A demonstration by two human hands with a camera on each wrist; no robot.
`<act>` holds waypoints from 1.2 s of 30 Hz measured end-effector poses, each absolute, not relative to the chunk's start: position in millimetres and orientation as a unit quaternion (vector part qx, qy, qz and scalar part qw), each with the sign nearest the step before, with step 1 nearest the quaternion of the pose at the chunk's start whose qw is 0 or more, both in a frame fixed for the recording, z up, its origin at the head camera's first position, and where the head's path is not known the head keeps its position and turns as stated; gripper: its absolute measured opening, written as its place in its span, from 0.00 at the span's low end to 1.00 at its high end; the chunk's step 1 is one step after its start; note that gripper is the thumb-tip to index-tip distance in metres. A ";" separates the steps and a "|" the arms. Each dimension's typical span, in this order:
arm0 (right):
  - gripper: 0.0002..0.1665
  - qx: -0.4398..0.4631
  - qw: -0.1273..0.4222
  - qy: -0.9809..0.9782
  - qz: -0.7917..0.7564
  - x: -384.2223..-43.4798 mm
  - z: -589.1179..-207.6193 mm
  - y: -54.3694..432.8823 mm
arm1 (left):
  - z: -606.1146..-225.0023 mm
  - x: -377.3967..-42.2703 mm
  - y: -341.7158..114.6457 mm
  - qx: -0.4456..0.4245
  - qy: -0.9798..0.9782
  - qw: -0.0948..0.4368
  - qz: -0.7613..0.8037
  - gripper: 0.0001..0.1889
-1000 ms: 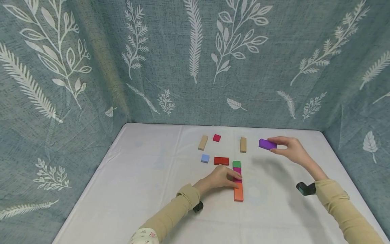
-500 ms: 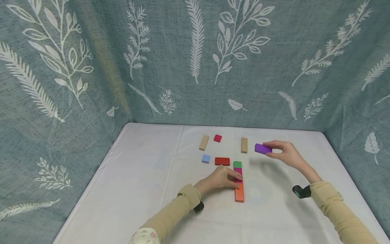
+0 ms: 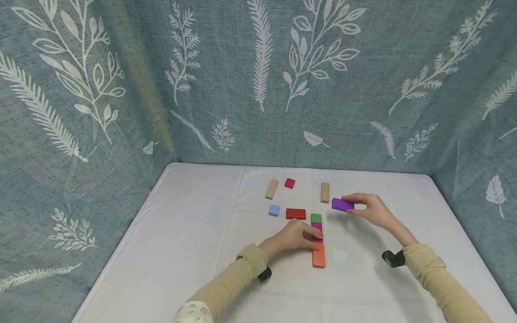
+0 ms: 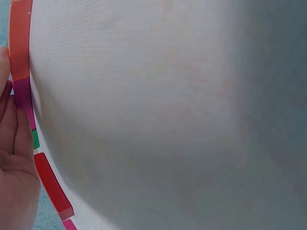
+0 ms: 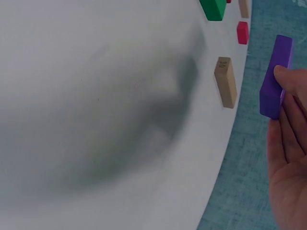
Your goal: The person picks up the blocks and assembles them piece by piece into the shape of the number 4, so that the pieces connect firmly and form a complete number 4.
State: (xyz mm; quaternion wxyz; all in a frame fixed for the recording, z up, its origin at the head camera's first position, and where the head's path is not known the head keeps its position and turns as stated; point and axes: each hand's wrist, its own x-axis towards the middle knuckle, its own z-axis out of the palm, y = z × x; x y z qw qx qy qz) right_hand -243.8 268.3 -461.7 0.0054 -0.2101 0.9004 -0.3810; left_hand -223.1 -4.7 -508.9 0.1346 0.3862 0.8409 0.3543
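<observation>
A row of blocks lies lengthwise on the white cloth: a green block (image 3: 316, 218) at the far end, a magenta block (image 3: 317, 226) in the middle and an orange block (image 3: 318, 256) nearest. Over the middle of this row, my left hand (image 3: 291, 235) holds the magenta block with curled fingers, its thumb tip at the orange block's far end. My right hand (image 3: 372, 210) pinches a purple block (image 3: 341, 205) between thumb and fingers, raised above the cloth to the right of the green block. The right wrist view shows the thumb on one face of the purple block (image 5: 277, 76).
A red block (image 3: 295, 214) and a light blue block (image 3: 274, 210) lie left of the row. Farther back are two wooden blocks, one left (image 3: 271, 189) and one right (image 3: 325, 192), plus a small crimson block (image 3: 289, 183). A patterned teal curtain (image 3: 242, 89) surrounds the table.
My right hand has moved left and nearer with the purple block, toward the row. My left hand has stayed at the magenta block.
</observation>
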 end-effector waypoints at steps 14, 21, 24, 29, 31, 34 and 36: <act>0.22 -0.231 0.009 0.899 -0.372 -238.5 -477.3 257.3 | -508.1 -221.4 -6.2 0.383 0.837 0.139 0.365 0.17; 0.21 -0.244 0.007 0.897 -0.368 -236.7 -483.8 250.6 | -508.8 -221.8 -6.4 0.394 0.835 0.128 0.363 0.17; 0.20 -0.250 0.007 0.896 -0.366 -236.7 -487.0 248.6 | -509.5 -221.3 -5.8 0.396 0.836 0.125 0.359 0.17; 0.21 -0.243 0.023 0.898 -0.366 -237.2 -491.9 246.9 | -511.3 -220.4 -4.6 0.394 0.839 0.122 0.355 0.17; 0.21 -0.239 0.031 0.900 -0.363 -237.7 -493.6 246.5 | -511.4 -220.2 -4.4 0.393 0.840 0.122 0.353 0.17; 0.21 -0.237 0.039 0.902 -0.360 -238.5 -495.0 245.5 | -511.6 -220.0 -4.6 0.390 0.842 0.123 0.352 0.17; 0.21 -0.238 0.042 0.902 -0.357 -238.7 -495.6 244.8 | -511.6 -220.0 -5.0 0.390 0.842 0.123 0.352 0.17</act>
